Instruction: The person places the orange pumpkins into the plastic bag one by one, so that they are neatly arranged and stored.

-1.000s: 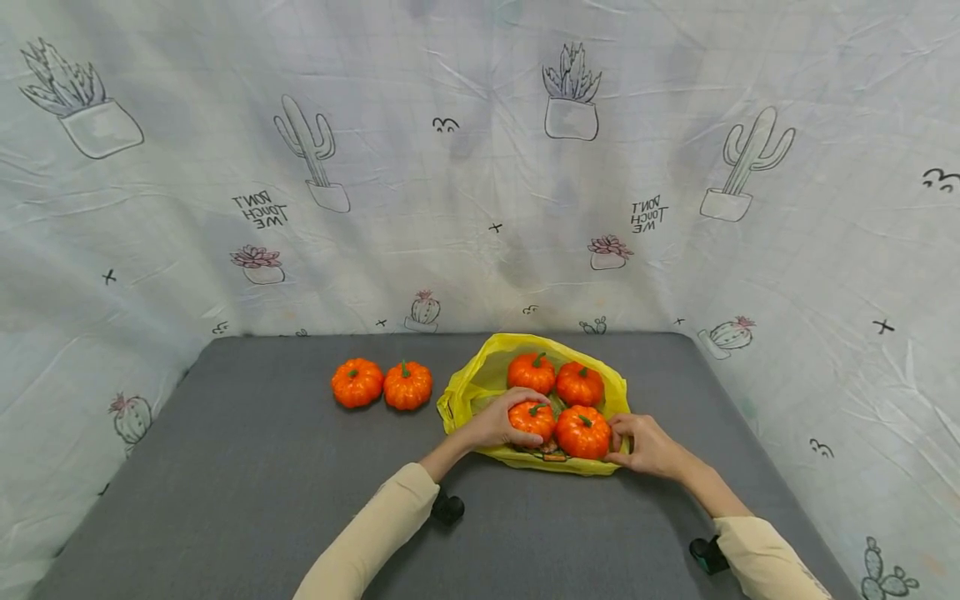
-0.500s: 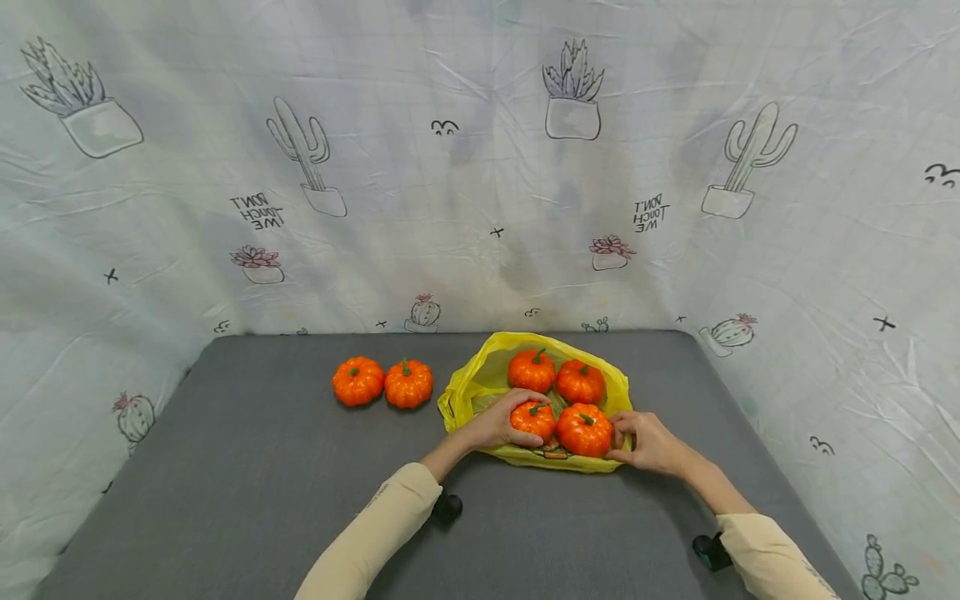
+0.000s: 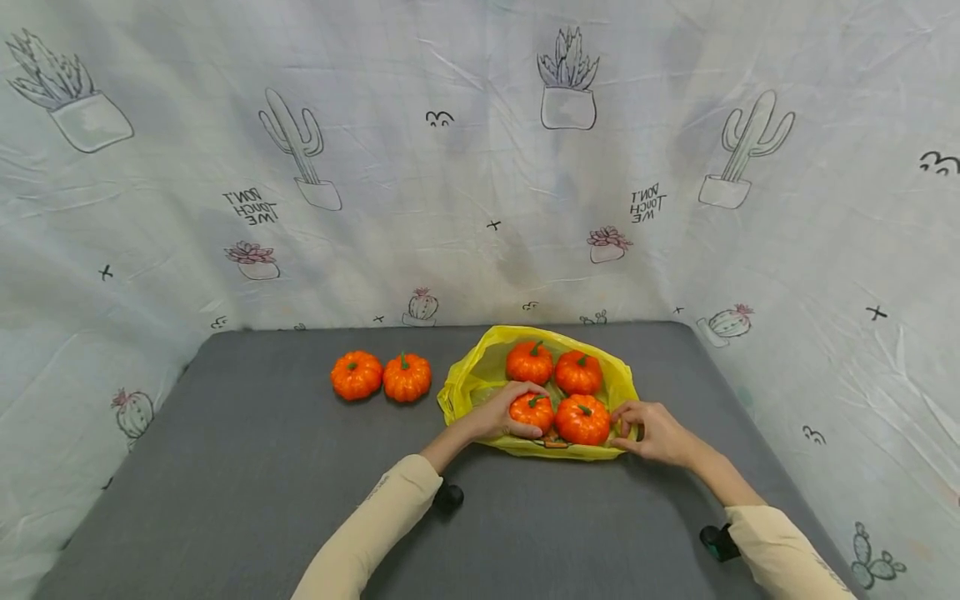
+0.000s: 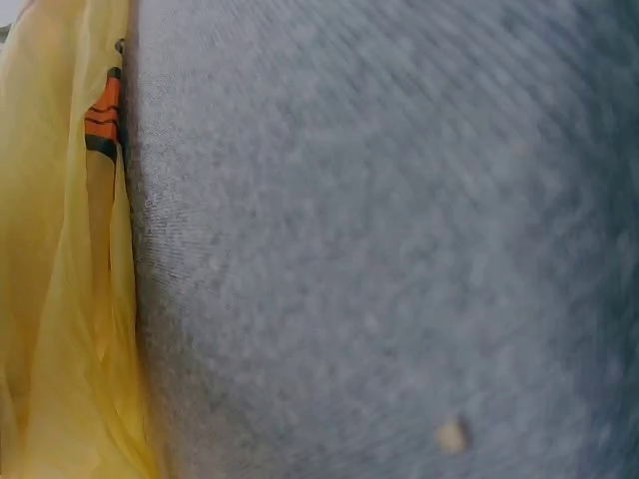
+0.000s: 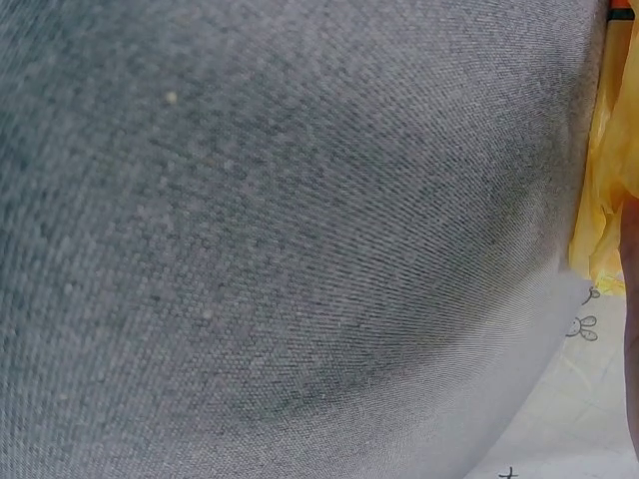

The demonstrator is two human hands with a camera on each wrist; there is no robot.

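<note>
A yellow plastic bag (image 3: pixel 468 375) lies on the table with its mouth spread open. Inside it sit small orange pumpkins: two behind, a front left pumpkin (image 3: pixel 531 415) and a front right pumpkin (image 3: pixel 583 420). My left hand (image 3: pixel 497 417) reaches over the bag's front rim and grips the front left pumpkin, fingers behind it and thumb in front. At the bag's right end, my right hand (image 3: pixel 657 432) pinches the rim between thumb and fingers, beside the front right pumpkin. The left wrist view catches only the bag's side (image 4: pixel 70 249) and table.
Two more orange pumpkins, a left one (image 3: pixel 356 376) and a right one (image 3: pixel 407 377), stand side by side left of the bag. Grey cloth covers the table (image 3: pixel 262 467). Behind and at both sides hangs a white sheet (image 3: pixel 375 167) with cactus drawings.
The right hand has moved slightly to the right, drawing the bag's right rim outward from the front right pumpkin. My left hand keeps its hold on the front left pumpkin.
</note>
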